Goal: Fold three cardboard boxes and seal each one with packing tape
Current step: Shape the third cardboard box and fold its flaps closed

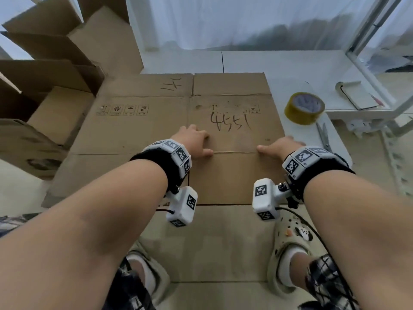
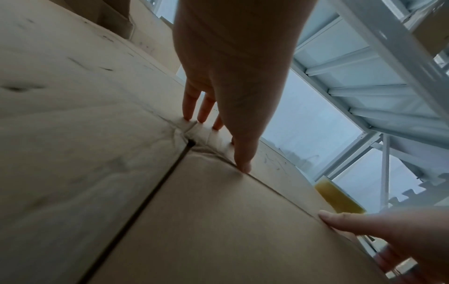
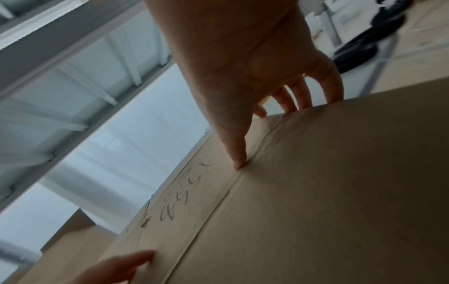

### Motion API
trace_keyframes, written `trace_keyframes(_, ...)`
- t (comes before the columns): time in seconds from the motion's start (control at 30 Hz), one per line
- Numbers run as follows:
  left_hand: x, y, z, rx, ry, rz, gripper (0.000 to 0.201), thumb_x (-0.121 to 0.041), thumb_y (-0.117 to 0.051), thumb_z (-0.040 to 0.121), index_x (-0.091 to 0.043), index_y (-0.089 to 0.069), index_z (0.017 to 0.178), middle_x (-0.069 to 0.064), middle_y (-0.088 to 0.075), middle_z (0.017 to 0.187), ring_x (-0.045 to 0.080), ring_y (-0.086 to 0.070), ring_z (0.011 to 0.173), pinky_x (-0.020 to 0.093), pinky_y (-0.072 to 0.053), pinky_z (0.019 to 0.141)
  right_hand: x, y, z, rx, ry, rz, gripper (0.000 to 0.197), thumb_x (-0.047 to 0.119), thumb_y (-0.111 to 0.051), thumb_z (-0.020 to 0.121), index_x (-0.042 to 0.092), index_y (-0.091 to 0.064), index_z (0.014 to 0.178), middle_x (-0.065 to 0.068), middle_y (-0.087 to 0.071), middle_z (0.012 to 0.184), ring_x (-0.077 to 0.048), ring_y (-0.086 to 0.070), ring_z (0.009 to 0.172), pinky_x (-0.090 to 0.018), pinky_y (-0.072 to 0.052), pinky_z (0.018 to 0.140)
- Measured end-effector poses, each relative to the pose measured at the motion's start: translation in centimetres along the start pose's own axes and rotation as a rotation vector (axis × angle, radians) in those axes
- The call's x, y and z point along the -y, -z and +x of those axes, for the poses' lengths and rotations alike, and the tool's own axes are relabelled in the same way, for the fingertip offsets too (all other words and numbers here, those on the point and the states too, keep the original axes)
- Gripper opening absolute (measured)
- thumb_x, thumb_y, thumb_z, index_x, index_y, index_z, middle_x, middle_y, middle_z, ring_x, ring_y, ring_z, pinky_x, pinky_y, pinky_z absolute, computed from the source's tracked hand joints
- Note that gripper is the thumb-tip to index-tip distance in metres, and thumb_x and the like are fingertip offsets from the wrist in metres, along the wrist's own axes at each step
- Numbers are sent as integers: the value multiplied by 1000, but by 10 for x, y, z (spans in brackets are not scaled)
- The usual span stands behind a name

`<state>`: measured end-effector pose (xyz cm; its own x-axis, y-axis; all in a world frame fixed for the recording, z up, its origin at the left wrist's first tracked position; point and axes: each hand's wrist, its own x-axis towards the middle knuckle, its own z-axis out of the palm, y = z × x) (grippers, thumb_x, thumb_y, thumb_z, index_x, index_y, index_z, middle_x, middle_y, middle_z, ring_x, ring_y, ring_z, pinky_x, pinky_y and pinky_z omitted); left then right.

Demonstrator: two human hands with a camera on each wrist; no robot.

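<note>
I had both hands spread flat on the flattened cardboard box [image 1: 169, 121] lying on the table [image 1: 290, 63]: left hand [image 1: 194, 139] and right hand [image 1: 279, 145] pressing along a crease, gripping nothing. The packing tape [image 1: 304, 107] sat just right of the box.

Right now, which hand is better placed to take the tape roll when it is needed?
The right hand. It presses the flattened cardboard box near its right edge, and the tape roll stands just beyond that edge. The left hand would have to cross over.
</note>
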<state>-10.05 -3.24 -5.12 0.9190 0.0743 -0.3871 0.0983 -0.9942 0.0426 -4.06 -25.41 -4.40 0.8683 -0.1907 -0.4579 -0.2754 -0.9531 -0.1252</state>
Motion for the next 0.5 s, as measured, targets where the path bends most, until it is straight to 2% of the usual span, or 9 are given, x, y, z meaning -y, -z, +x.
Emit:
trace_keyframes(0.07,-2,-4,-9,4,-15,-12,66,-59,-50,89,-25,-38,144,12,-38,141,33,-39,126,46,-40,104,-7,-4,-7,15,-28,-10,88,60,-53,88,0,-23,145,-19,-32,147,-39,-26,138,-42,-28,108)
trace_keyframes(0.23,-9,-14,-39,50,-20,-31,71,-64,-51,85,-28,-36,145,11,-34,144,33,-37,129,47,-38,105,-21,-16,-27,37,-18,5,93,62,-54,86,2,-18,148,-17,-29,150,-40,-25,139,-43,-26,109)
trace_keyframes(0.3,-11,-17,-48,79,-11,-49,81,-69,-53,81,-28,-30,147,10,-28,150,34,-35,133,50,-36,107,-26,-17,-33,24,-10,95,93,62,-60,82,4,-22,146,-19,-35,146,-40,-32,135,-45,-31,106)
trace_keyframes(0.4,-12,-14,-58,102,-12,-117,91,-72,-53,79,-25,-23,150,8,-18,156,32,-31,138,49,-31,112,-31,-11,-39,-23,53,305,88,51,-70,80,2,-30,142,-18,-46,140,-36,-46,126,-42,-41,98)
trace_keyframes(0.5,-16,-7,-71,119,-77,-183,98,-75,-54,74,-25,-19,151,3,-16,157,27,-30,140,47,-29,113,-30,6,-51,-103,147,334,82,47,-66,85,2,-28,142,-18,-45,140,-36,-46,126,-41,-41,97)
